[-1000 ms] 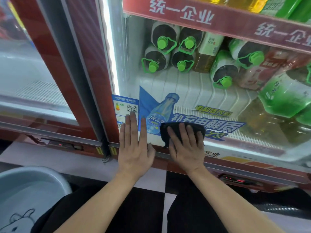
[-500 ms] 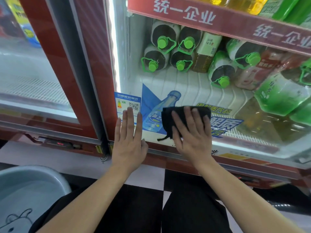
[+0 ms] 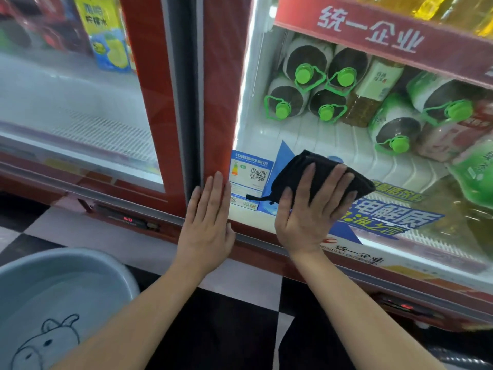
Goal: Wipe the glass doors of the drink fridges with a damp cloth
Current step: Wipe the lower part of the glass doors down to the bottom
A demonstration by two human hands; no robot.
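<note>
Now your right hand [image 3: 312,209], fingers spread flat, presses the black cloth [image 3: 297,166] against the glass door [image 3: 266,134] low near its left edge, your left hand [image 3: 208,222] braces open-palmed on the red frame [image 3: 221,102], and the next stroke likely wants a sweep rightward.

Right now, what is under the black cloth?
A blue drink sticker on the glass door; the black cloth and the right hand cover its middle, which cannot be seen.

matt black cloth [image 3: 314,170], glossy glass door [image 3: 306,134]
</note>
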